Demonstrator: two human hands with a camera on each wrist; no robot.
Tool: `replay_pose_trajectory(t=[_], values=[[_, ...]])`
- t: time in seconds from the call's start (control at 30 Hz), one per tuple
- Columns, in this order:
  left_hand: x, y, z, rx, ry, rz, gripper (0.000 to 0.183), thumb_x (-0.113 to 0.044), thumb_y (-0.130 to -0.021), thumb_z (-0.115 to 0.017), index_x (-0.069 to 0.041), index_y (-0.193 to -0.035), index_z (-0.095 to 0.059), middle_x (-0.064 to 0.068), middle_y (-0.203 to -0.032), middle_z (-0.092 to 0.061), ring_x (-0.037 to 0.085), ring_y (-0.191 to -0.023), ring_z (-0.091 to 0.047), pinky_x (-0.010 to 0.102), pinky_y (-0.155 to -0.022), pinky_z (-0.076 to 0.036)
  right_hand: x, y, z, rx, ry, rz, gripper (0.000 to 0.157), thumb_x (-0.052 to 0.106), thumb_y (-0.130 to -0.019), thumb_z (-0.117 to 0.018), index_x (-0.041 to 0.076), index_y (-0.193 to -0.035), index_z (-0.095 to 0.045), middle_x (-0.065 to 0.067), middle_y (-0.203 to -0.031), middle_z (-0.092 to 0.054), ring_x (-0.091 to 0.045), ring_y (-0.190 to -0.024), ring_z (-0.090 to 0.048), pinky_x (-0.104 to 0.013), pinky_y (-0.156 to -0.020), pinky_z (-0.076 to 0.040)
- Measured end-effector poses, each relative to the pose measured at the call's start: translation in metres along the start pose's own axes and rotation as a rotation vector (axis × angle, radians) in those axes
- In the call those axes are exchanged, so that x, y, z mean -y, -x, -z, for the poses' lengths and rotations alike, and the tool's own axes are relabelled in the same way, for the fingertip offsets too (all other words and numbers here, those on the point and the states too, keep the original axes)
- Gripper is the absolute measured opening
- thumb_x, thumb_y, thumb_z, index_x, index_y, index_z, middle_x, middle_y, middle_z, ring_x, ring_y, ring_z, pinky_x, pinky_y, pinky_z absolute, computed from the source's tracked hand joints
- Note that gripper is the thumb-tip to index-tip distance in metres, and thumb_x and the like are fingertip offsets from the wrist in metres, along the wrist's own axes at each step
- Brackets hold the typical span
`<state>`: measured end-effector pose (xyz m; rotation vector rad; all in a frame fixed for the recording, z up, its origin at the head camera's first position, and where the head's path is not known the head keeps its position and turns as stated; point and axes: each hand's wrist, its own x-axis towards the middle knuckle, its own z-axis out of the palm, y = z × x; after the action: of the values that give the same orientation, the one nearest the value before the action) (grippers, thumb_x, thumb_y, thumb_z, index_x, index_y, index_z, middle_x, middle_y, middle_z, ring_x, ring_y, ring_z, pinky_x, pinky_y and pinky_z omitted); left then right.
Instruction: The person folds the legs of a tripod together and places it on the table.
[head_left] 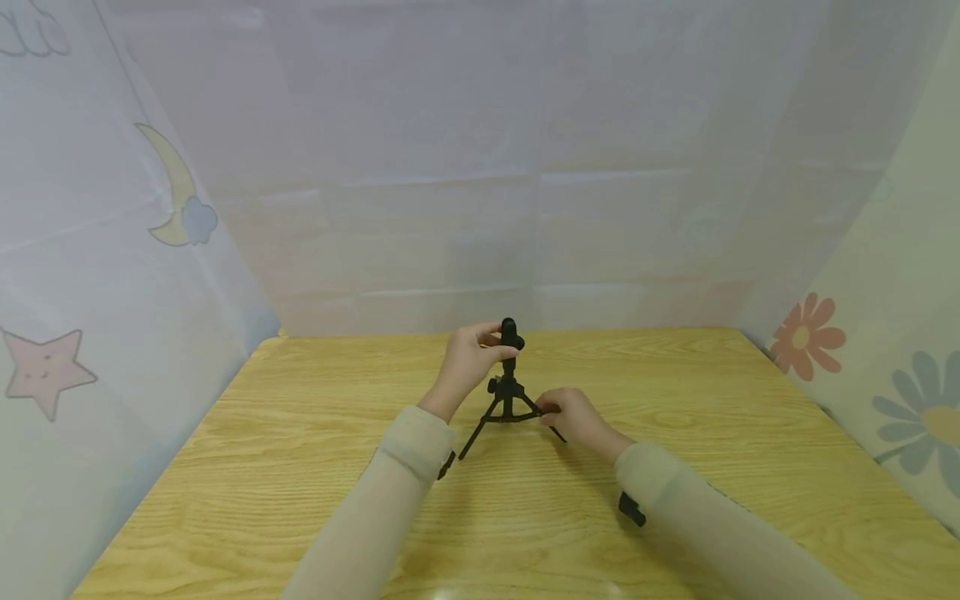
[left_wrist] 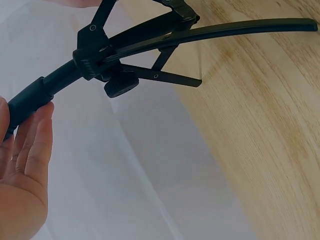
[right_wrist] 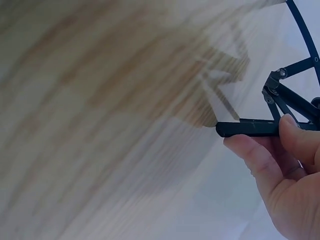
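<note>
A small black tripod (head_left: 508, 390) stands upright with its legs spread, over the wooden table's far middle. My left hand (head_left: 471, 357) grips the upper part of its center column, just below the rounded top. In the left wrist view, the left fingers (left_wrist: 39, 145) curl around the column (left_wrist: 30, 102), and a ridged knob (left_wrist: 121, 84) shows on the hub. My right hand (head_left: 576, 417) pinches the tripod's right leg. The right wrist view shows the thumb and fingers (right_wrist: 257, 160) on that leg (right_wrist: 247, 129) near its foot. The back leg is partly hidden in the head view.
The wooden table (head_left: 300, 467) reaches a pale cloth backdrop (head_left: 450, 208) behind the tripod. Printed cloth walls stand on both sides, with a moon (head_left: 176, 183) on the left and a red flower (head_left: 808, 337) on the right. Dark wrist devices (head_left: 632, 509) sit under the sleeves.
</note>
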<state>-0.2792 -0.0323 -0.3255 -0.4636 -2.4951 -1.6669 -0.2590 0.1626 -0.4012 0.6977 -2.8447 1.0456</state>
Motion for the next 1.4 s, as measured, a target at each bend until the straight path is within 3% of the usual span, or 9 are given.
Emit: replay_pose_trajectory(t=[0.53, 0.83, 1.13, 1.4], values=[[-0.0054, 0.0025, -0.0015, 0.008, -0.017, -0.017, 0.045, -0.014, -0.087, -0.074, -0.004, -0.130, -0.062, 0.013, -0.100, -0.070, 0.026, -0.094, -0.064, 0.038, -0.079, -0.055, -0.0037, 0.0002, -0.0056, -0.076, -0.027, 0.084, 0.011, -0.010, -0.086, -0.066, -0.008, -0.097, -0.066, -0.013, -0.082, -0.065, -0.021, -0.073, -0.061, -0.033, -0.062, -0.052], [-0.0036, 0.0021, -0.0019, 0.010, -0.008, -0.026, 0.045, -0.014, -0.087, -0.074, -0.004, -0.129, -0.062, 0.012, -0.100, -0.070, 0.026, -0.094, -0.064, 0.038, -0.079, -0.055, 0.0004, -0.0009, -0.0047, -0.075, -0.033, 0.031, 0.015, -0.010, -0.083, -0.069, -0.008, -0.098, -0.068, -0.012, -0.083, -0.065, -0.021, -0.075, -0.061, -0.034, -0.065, -0.053], [0.0007, 0.0021, 0.0000, 0.019, -0.029, -0.054, 0.049, -0.017, -0.088, -0.074, -0.003, -0.132, -0.059, 0.012, -0.099, -0.070, 0.025, -0.092, -0.064, 0.036, -0.076, -0.055, 0.0005, -0.0006, -0.0063, -0.095, -0.041, 0.030, 0.014, -0.010, -0.084, -0.068, -0.007, -0.097, -0.068, -0.014, -0.083, -0.066, -0.024, -0.076, -0.063, -0.035, -0.065, -0.054], [0.0015, 0.0012, -0.0007, 0.025, -0.031, -0.072, 0.049, -0.017, -0.088, -0.074, -0.002, -0.132, -0.059, 0.012, -0.099, -0.070, 0.025, -0.091, -0.064, 0.036, -0.076, -0.055, -0.0034, -0.0010, -0.0066, -0.094, -0.094, 0.035, 0.013, -0.010, -0.085, -0.067, -0.008, -0.098, -0.067, -0.008, -0.079, -0.064, -0.019, -0.072, -0.061, -0.033, -0.063, -0.052]])
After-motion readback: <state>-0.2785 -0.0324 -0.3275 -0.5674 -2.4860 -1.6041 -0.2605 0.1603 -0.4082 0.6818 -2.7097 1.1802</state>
